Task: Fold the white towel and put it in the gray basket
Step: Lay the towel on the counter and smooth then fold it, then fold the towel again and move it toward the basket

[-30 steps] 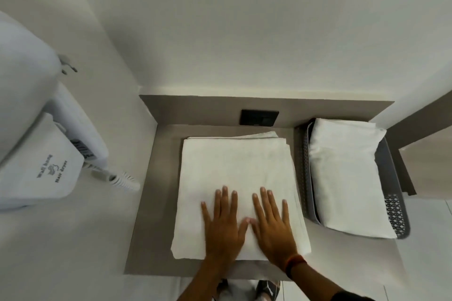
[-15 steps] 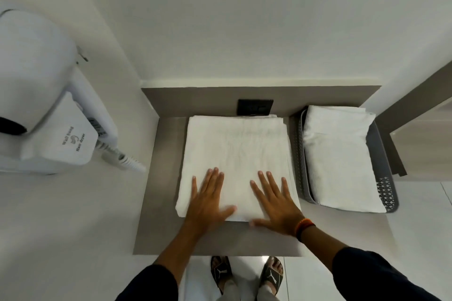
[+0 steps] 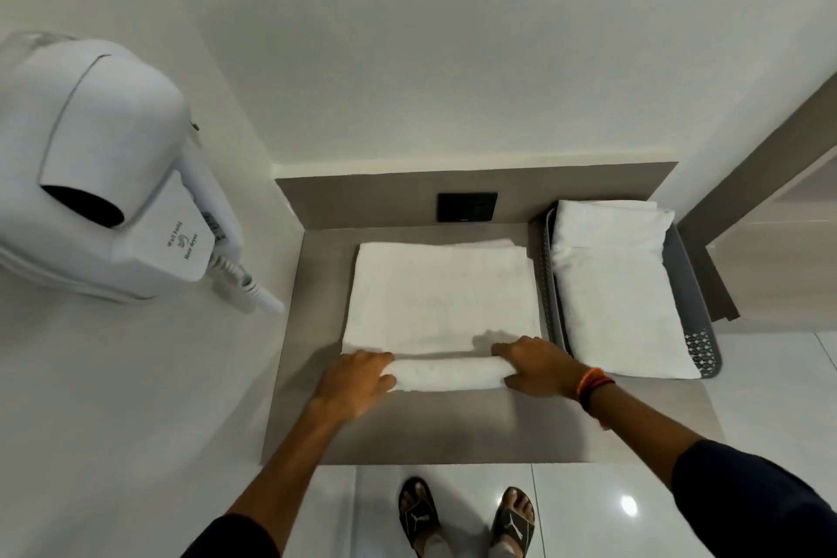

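Basket, gray, sits right on the tabletop with a folded towel seemingly filling it. Your left hand and right hand each grip the white towel just beside it, curled round its rolled near edge.

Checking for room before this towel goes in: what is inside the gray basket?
The gray basket holds a folded white towel that covers nearly all of its floor. Anything beneath that towel is hidden from view.
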